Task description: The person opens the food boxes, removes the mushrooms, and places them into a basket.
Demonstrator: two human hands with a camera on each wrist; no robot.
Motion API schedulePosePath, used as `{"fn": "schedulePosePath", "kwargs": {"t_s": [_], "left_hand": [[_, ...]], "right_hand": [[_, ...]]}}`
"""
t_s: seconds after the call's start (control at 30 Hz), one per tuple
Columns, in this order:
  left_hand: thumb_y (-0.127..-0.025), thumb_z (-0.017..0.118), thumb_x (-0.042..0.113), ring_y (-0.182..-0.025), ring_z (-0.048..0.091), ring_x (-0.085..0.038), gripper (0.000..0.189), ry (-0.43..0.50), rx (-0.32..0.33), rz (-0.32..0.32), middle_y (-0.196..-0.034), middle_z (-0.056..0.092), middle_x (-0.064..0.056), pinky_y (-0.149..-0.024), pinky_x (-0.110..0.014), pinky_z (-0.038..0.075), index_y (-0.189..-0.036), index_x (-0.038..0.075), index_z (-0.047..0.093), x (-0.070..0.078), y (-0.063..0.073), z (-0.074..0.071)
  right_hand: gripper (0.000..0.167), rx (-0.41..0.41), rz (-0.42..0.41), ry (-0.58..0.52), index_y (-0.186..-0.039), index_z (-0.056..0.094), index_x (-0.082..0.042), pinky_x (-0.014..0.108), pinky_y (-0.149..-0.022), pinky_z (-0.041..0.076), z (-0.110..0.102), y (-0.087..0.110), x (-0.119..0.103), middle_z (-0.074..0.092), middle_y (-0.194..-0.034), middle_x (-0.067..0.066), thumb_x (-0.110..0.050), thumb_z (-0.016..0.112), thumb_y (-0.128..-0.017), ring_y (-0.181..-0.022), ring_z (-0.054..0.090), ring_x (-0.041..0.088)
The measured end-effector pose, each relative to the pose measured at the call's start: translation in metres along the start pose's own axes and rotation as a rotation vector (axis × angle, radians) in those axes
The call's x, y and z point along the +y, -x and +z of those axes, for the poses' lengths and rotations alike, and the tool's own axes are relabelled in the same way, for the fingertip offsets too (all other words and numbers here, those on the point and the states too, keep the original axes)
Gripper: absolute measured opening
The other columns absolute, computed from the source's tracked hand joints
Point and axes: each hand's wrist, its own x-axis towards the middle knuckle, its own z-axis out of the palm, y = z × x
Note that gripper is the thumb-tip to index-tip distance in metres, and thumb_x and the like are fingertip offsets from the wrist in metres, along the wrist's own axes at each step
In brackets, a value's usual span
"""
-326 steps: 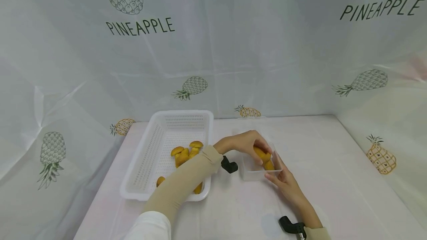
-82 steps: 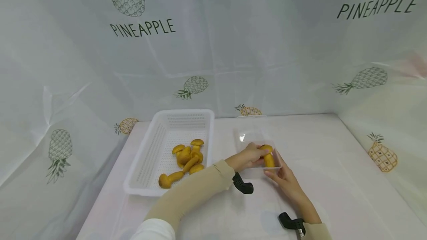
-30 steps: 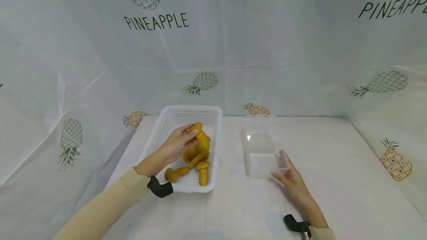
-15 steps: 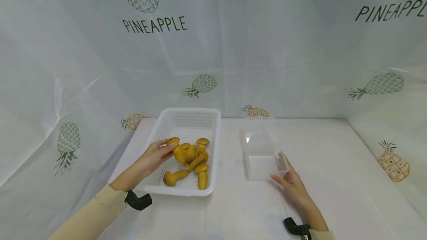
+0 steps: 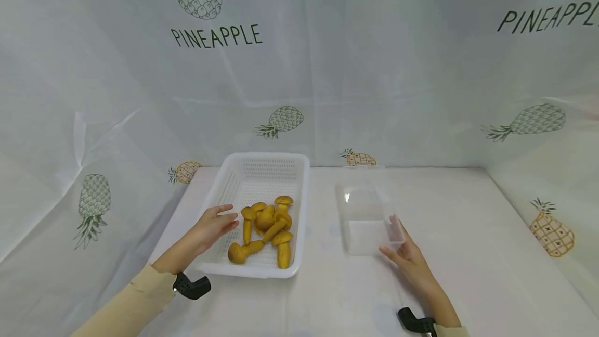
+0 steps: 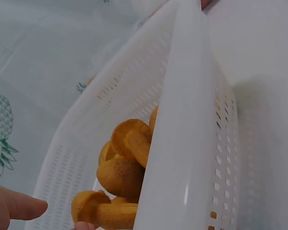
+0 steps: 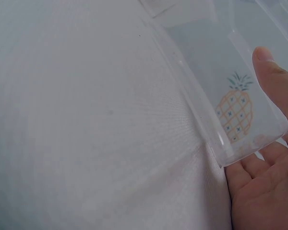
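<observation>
My left hand hovers over the left side of a white perforated basket, fingers extended and holding nothing. Just right of its fingertips lies a yellow-brown mushroom, stem toward me. Several more mushrooms lie heaped in the basket's near half; the left wrist view shows some mushrooms behind the basket wall. At the right, my right hand holds the near right corner of a clear plastic box, thumb on one side and fingers on the other. No mushroom shows inside the box.
A clear flap, apparently the box's lid, lies behind it toward the table's back edge. The white-covered table extends around both containers. A pineapple-printed sheet hangs at the back and sides.
My left hand came back from the clear box with a mushroom, set it at the left of the heap in the basket and let go. My right hand stayed at the box.
</observation>
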Motion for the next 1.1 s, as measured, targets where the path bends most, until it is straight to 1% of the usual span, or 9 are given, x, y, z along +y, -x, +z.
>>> {"fn": "schedulePosePath", "kwargs": {"t_s": [0.2,0.37,0.5,0.63,0.8,0.83,0.93,1.03,1.1], "left_hand": [[-0.106,0.043,0.002,-0.098,0.060,-0.017,0.054,-0.005,0.030,-0.002,-0.132,0.043,-0.035,-0.092,-0.027,0.054,-0.148,-0.020,0.016,-0.001,0.004,-0.001],[-0.105,0.044,0.003,-0.093,0.061,-0.013,0.055,0.007,0.032,0.018,-0.112,0.056,-0.018,-0.089,-0.024,0.054,-0.147,-0.020,0.017,-0.001,0.006,-0.003],[-0.106,0.044,0.004,-0.097,0.061,-0.014,0.054,-0.002,0.031,0.047,-0.119,0.056,-0.024,-0.094,-0.026,0.052,-0.147,-0.020,0.019,0.000,0.007,-0.006],[-0.107,0.045,0.009,-0.105,0.060,-0.017,0.056,-0.063,0.035,0.069,-0.130,0.048,-0.030,-0.100,-0.031,0.049,-0.149,-0.017,0.020,0.003,0.010,-0.010],[-0.107,0.049,0.018,-0.121,0.054,-0.032,0.063,-0.125,0.029,0.100,-0.137,0.045,-0.034,-0.108,-0.038,0.042,-0.152,-0.013,0.017,0.005,0.015,-0.020],[-0.106,0.050,0.019,-0.124,0.052,-0.035,0.065,-0.134,0.032,0.108,-0.138,0.044,-0.035,-0.109,-0.040,0.041,-0.152,-0.012,0.017,0.006,0.016,-0.022],[-0.106,0.051,0.022,-0.128,0.048,-0.041,0.067,-0.170,0.050,0.140,-0.142,0.039,-0.037,-0.109,-0.041,0.041,-0.152,-0.011,0.017,0.006,0.019,-0.030],[-0.105,0.052,0.024,-0.127,0.050,-0.038,0.066,-0.178,0.074,0.158,-0.144,0.040,-0.035,-0.106,-0.035,0.044,-0.153,-0.009,0.020,0.006,0.021,-0.039],[-0.106,0.052,0.025,-0.125,0.054,-0.031,0.065,-0.172,0.081,0.166,-0.144,0.043,-0.032,-0.103,-0.029,0.046,-0.153,-0.007,0.021,0.007,0.023,-0.046]], "right_hand": [[0.088,-0.005,-0.008,-0.015,-0.161,0.004,-0.007,0.004,-0.106,0.022,0.001,-0.002,0.001,0.003,-0.164,0.021,-0.003,0.064,-0.097,-0.147,0.005,0.039],[0.088,-0.002,-0.006,-0.012,-0.160,0.005,-0.007,0.005,-0.106,0.022,0.000,-0.004,0.003,0.003,-0.164,0.021,-0.003,0.066,-0.096,-0.147,0.005,0.041],[0.089,0.001,-0.010,-0.010,-0.161,0.006,-0.007,0.005,-0.106,0.024,-0.003,-0.005,0.003,0.004,-0.164,0.022,-0.002,0.066,-0.095,-0.147,0.006,0.040],[0.090,0.002,-0.008,-0.015,-0.160,0.008,-0.005,0.006,-0.104,0.027,-0.006,-0.005,0.001,0.006,-0.163,0.024,-0.001,0.068,-0.094,-0.146,0.009,0.041],[0.090,0.010,0.014,-0.042,-0.159,0.010,-0.003,0.008,-0.100,0.036,-0.008,-0.004,-0.005,0.010,-0.161,0.029,0.000,0.070,-0.092,-0.142,0.019,0.047],[0.090,0.012,0.021,-0.049,-0.159,0.011,-0.003,0.009,-0.099,0.038,-0.008,-0.004,-0.006,0.012,-0.160,0.030,0.001,0.070,-0.091,-0.141,0.023,0.046],[0.092,0.019,0.052,-0.078,-0.159,0.012,-0.002,0.011,-0.098,0.041,-0.009,-0.005,-0.010,0.015,-0.158,0.032,0.002,0.072,-0.089,-0.140,0.036,0.029],[0.097,0.025,0.110,-0.080,-0.158,0.015,-0.001,0.012,-0.098,0.042,-0.012,-0.006,-0.014,0.018,-0.159,0.030,0.001,0.077,-0.085,-0.135,0.042,0.020],[0.101,0.017,0.142,-0.067,-0.158,0.016,-0.002,0.010,-0.099,0.040,-0.014,-0.006,-0.016,0.018,-0.159,0.028,-0.001,0.081,-0.081,-0.138,0.039,0.028]]}}
